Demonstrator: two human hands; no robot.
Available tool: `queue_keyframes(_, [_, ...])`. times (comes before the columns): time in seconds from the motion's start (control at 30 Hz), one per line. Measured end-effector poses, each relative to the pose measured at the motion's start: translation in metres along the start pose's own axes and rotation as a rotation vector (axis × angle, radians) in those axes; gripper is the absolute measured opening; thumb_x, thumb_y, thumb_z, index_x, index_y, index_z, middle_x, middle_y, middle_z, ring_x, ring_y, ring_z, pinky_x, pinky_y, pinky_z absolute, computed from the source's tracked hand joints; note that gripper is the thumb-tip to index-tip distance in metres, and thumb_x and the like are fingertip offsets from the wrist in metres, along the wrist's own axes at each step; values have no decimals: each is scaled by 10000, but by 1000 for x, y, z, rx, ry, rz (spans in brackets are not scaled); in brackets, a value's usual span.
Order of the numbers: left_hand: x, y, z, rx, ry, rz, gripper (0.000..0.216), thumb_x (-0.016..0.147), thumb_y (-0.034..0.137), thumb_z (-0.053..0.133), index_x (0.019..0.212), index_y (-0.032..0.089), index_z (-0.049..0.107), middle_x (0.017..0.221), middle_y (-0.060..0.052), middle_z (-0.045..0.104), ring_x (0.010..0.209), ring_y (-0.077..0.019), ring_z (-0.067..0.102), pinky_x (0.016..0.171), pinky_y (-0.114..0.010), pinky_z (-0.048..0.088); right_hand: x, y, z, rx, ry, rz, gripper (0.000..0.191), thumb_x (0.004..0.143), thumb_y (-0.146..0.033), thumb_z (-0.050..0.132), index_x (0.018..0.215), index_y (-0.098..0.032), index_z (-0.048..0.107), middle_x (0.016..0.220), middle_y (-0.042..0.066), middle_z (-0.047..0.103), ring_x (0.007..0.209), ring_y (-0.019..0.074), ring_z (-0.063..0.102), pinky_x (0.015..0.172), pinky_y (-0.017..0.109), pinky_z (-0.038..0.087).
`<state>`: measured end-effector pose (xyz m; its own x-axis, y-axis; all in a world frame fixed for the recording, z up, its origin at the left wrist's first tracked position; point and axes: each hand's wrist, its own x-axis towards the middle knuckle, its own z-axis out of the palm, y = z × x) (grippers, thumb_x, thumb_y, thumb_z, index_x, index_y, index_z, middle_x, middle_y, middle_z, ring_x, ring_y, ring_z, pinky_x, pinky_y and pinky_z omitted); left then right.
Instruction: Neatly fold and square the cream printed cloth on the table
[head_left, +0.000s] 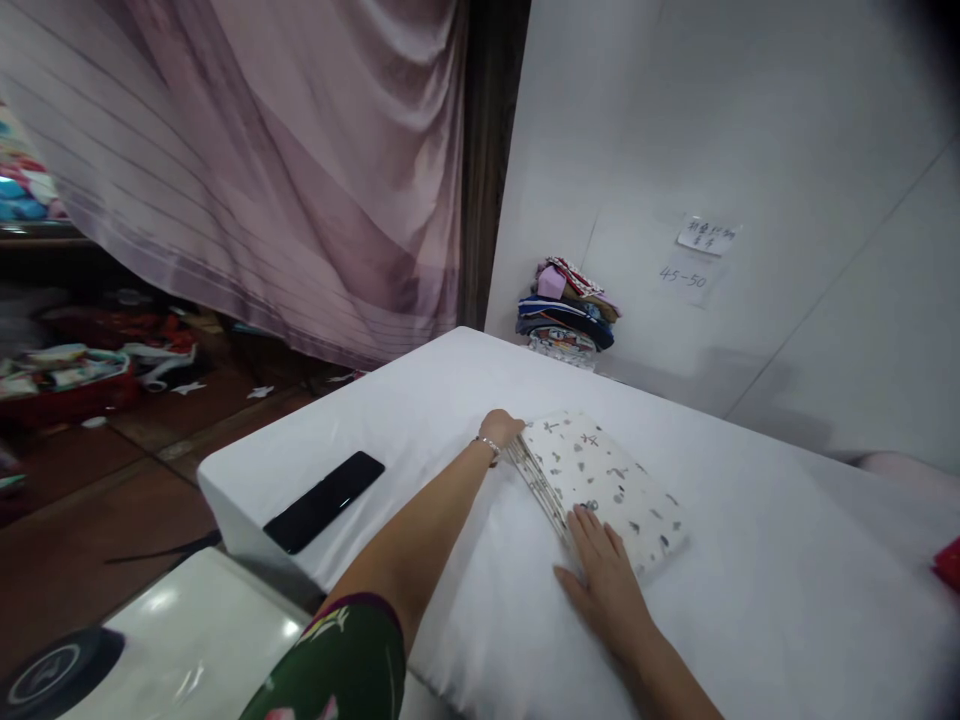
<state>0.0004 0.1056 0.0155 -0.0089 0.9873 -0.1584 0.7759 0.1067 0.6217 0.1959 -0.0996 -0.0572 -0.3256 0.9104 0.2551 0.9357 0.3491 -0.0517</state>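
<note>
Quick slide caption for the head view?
Left hand and right hand touch a folded patterned cloth on a white table; black phone lies apart.

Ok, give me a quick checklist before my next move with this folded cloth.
1. Left hand at the far corner of the folded cloth: ok.
2. Whether its fingers pinch the edge: cannot tell.
3. Right hand flat at the near end: ok.
4. Cloth lying flat on the table: ok.
5. Phone apart from the cloth: ok.
</note>
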Motion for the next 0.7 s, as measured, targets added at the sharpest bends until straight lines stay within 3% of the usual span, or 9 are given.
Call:
queue_keyframes(0.23, [-2,2,1,23,52,50,116,698,262,560,740,164,606,802,-75,669,770,-176,612,571,-225,389,-1,0,1,8,27,4,605,856,-390,391,1392,-143,259,1419,109,340,1327,247,256,1053,446,230])
queue_keyframes(0.7, [-4,-2,10,18,134,74,153,722,254,581,858,184,575,899,-57,655,831,-171,592,647,-232,405,0,-1,-2,25,-18,23,602,861,-399,375,1394,-143,260,1433,105,311,1334,254,237,1062,455,209])
